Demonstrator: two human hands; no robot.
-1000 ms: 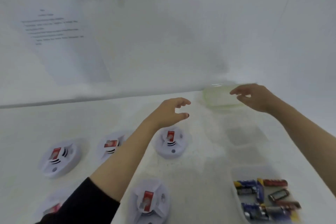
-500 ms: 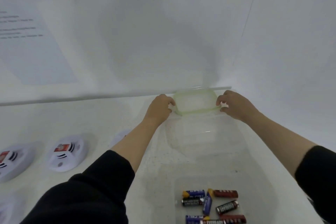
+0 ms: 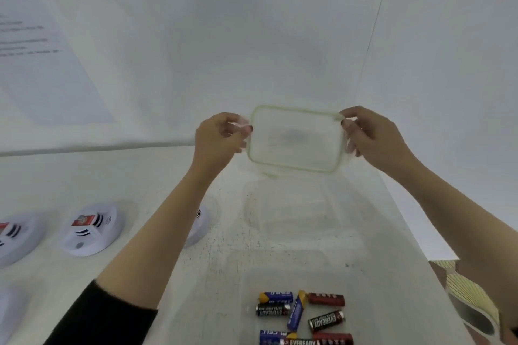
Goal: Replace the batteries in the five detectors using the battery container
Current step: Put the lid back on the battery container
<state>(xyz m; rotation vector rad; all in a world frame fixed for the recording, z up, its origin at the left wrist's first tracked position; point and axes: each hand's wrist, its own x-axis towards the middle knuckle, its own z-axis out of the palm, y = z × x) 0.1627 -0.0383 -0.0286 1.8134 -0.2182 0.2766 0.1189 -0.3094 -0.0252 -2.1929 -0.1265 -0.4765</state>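
Note:
A clear plastic lid with a green rim [image 3: 295,138] is lifted above the table and tilted toward me. My left hand [image 3: 220,137] pinches its left edge and my right hand [image 3: 372,138] pinches its right edge. Below it stands an open clear container [image 3: 286,207], and nearer to me another clear container [image 3: 252,283] holds several batteries [image 3: 301,316]. White round detectors with red batteries lie at the left: one [image 3: 91,230], one at the frame edge [image 3: 14,238], and a third [image 3: 200,225] mostly hidden behind my left forearm.
The white table [image 3: 70,176] meets a white wall with a printed sheet [image 3: 36,59] at the left. A striped object [image 3: 471,302] lies beyond the table's right edge.
Both hands reached the far lidded container, took hold of its lid at each end, and lifted it up and tilted it toward me. The view has swung to the right.

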